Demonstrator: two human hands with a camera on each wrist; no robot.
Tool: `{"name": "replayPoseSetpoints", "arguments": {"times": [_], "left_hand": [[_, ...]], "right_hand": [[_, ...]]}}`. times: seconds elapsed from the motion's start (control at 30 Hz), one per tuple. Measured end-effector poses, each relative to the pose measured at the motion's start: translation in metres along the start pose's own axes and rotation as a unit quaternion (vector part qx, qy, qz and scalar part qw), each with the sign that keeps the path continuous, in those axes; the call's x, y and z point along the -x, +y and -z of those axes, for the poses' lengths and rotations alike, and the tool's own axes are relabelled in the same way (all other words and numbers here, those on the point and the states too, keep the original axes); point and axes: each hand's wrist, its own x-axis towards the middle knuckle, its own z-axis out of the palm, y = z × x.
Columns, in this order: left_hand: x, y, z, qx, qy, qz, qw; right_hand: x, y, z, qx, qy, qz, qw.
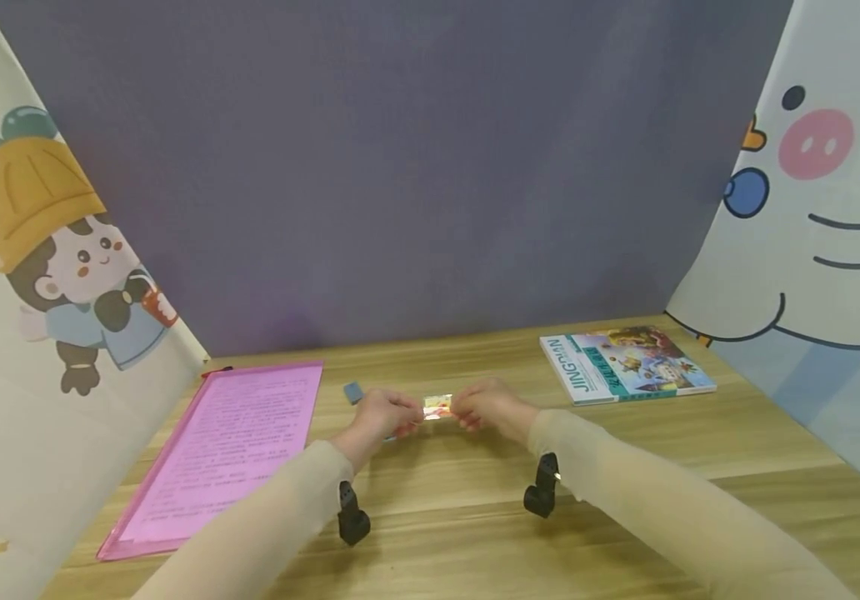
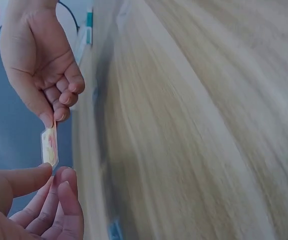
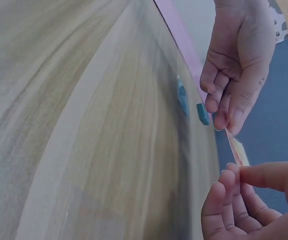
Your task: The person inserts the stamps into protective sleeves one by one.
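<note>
Over the wooden desk [image 1: 625,450], beside a pink folder [image 1: 227,450] and a book [image 1: 625,364], the left hand [image 1: 377,417] and right hand [image 1: 486,408] each pinched one end of a small colourful card [image 1: 437,407], held just above the surface between them.

Print on the small card [image 1: 437,407] is too small to read, both pinching hands cover its ends, and the pink folder [image 1: 227,450] text is likewise illegible.

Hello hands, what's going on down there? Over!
Left hand and right hand pinch the small card by its ends. Card held above the table. Nothing blocking.
</note>
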Motion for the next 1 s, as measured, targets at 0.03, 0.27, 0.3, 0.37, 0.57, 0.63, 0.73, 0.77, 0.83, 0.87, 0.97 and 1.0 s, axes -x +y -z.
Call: {"name": "replayPoseSetpoints", "arguments": {"times": [0.03, 0.27, 0.3, 0.37, 0.57, 0.63, 0.73, 0.77, 0.83, 0.87, 0.97, 1.0], "left_hand": [[-0.002, -0.001, 0.000, -0.001, 0.000, 0.003, 1.0000], [-0.009, -0.008, -0.005, -0.005, -0.007, 0.016, 0.9998], [-0.010, -0.009, -0.006, -0.004, -0.008, 0.016, 0.9998], [-0.012, -0.010, -0.007, -0.004, -0.010, 0.017, 0.9998], [-0.014, -0.014, -0.010, -0.008, -0.011, 0.028, 0.9995], [-0.015, -0.014, -0.010, -0.010, -0.009, 0.030, 0.9994], [-0.016, -0.015, -0.011, -0.015, -0.006, 0.034, 0.9993], [-0.017, -0.016, -0.011, -0.018, -0.004, 0.035, 0.9992], [-0.018, -0.016, -0.012, -0.018, -0.001, 0.037, 0.9992], [-0.018, -0.016, -0.013, -0.018, 0.000, 0.037, 0.9991], [-0.018, -0.015, -0.013, -0.017, 0.002, 0.035, 0.9992], [-0.018, -0.016, -0.013, -0.016, 0.002, 0.034, 0.9993]], "right_hand": [[-0.002, 0.001, -0.001, -0.001, 0.003, -0.005, 1.000], [-0.013, 0.008, -0.006, 0.017, 0.014, -0.026, 0.999], [-0.015, 0.008, -0.007, 0.020, 0.015, -0.029, 0.999], [-0.017, 0.009, -0.008, 0.023, 0.017, -0.033, 0.999], [-0.017, 0.009, -0.011, 0.032, 0.019, -0.042, 0.998], [-0.017, 0.009, -0.012, 0.038, 0.022, -0.040, 0.998], [-0.018, 0.009, -0.013, 0.047, 0.028, -0.042, 0.998], [-0.018, 0.010, -0.014, 0.051, 0.031, -0.042, 0.997], [-0.019, 0.010, -0.014, 0.058, 0.036, -0.042, 0.997], [-0.019, 0.010, -0.014, 0.062, 0.038, -0.041, 0.997], [-0.020, 0.010, -0.016, 0.076, 0.047, -0.039, 0.995], [-0.019, 0.009, -0.016, 0.080, 0.049, -0.038, 0.995]]}}
